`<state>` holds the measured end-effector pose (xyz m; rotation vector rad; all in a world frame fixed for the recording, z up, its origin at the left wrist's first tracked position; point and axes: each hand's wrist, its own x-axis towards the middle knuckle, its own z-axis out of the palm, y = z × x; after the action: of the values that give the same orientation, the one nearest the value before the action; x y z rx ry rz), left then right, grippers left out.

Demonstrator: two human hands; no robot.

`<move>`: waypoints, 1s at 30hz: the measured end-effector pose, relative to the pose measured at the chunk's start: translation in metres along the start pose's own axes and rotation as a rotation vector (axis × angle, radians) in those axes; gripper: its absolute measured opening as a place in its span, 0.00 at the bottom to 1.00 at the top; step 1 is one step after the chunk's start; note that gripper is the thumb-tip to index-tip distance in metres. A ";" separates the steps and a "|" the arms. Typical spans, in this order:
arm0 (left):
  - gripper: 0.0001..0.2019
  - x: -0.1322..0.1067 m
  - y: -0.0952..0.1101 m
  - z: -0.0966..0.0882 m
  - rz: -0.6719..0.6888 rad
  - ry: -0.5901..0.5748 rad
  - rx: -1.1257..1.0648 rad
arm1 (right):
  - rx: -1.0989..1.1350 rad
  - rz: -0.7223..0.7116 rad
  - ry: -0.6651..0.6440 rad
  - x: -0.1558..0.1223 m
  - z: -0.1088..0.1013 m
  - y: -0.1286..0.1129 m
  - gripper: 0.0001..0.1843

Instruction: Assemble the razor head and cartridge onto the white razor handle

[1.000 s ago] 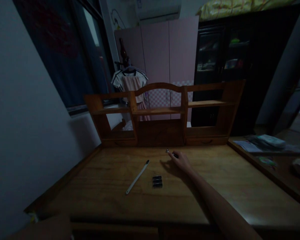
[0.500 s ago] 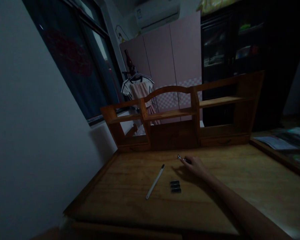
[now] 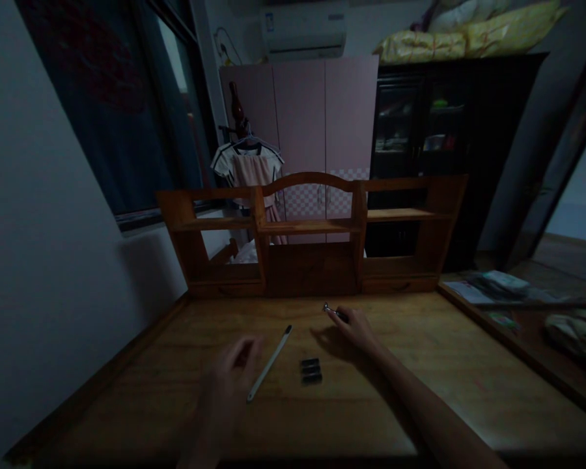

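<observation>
My right hand [image 3: 355, 327] is closed around a small tool [image 3: 340, 315] with a shiny metal head and a dark handle, held just above the far part of the wooden desk [image 3: 390, 404]. My left hand [image 3: 229, 371] is blurred, its fingers loosely curled and apart, with nothing visible in it. Beside it lies a slim white stick [image 3: 269, 365] with a dark tip, which looks like a toothbrush. Between the two arms, three short black pieces [image 3: 311, 370] lie in a row on the desk; their kind is too dark to make out.
A wooden shelf unit [image 3: 310, 227] stands along the desk's far edge. The white wall [image 3: 78, 312] borders the left side. Papers [image 3: 498, 285] and a bundled cloth [image 3: 579, 339] lie beyond the raised right edge. Clothes [image 3: 249, 166] hang behind the shelf.
My left hand has come up from the lower left to beside the white stick. The view has turned right and levelled. My right hand still holds the small tool.
</observation>
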<state>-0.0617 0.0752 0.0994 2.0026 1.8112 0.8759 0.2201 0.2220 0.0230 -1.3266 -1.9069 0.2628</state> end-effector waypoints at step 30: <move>0.10 0.156 -0.065 0.111 0.049 0.086 -0.108 | 0.156 -0.016 0.041 0.008 0.006 0.016 0.17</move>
<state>-0.0420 0.2564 0.0118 1.9775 1.7255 1.0661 0.2262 0.2372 0.0138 -1.2039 -1.8236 0.3663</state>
